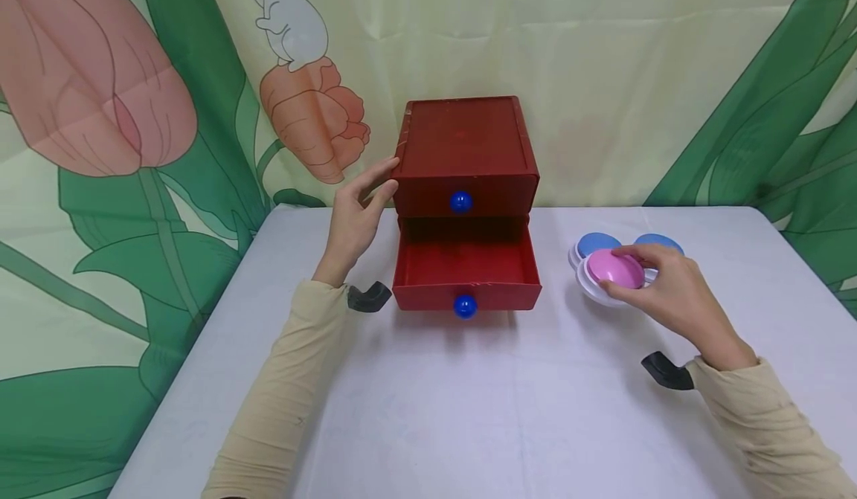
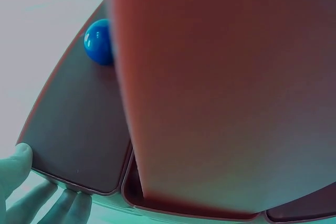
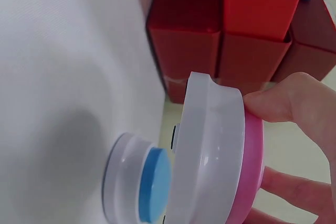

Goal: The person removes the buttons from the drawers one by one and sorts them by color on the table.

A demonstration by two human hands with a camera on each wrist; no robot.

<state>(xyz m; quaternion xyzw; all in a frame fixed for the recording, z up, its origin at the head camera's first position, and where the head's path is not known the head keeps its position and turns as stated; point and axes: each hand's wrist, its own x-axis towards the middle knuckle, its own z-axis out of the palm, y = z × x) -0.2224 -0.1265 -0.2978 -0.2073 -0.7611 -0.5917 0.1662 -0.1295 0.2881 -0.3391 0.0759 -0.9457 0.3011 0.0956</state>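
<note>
Head view: your left hand (image 1: 351, 222) is bracing the red cabinet (image 1: 465, 138) just to its right, its fingers lying fairly straight along the side wall and its thumb touching the front corner rather than wrapping round. Lower and to the right of that hand, the open drawer (image 1: 469, 261) is jutting toward you, with a blue knob (image 1: 465, 306) on its front. Farther right, your right hand (image 1: 678, 296) is pinching the pink-topped disc (image 1: 614, 268) between thumb and fingers; the right wrist view is showing it clear of the white tabletop (image 1: 435, 395). Two blue-topped discs (image 1: 598, 243) are sitting just beyond your right fingertips. For a sure hold, you should probably be pinching lower, on the white body, since pressure on the pink cap may be letting it slip. You should also be giving the blue tops clearance, and pressing only lightly with your left hand so the cabinet isn't shifting.
</note>
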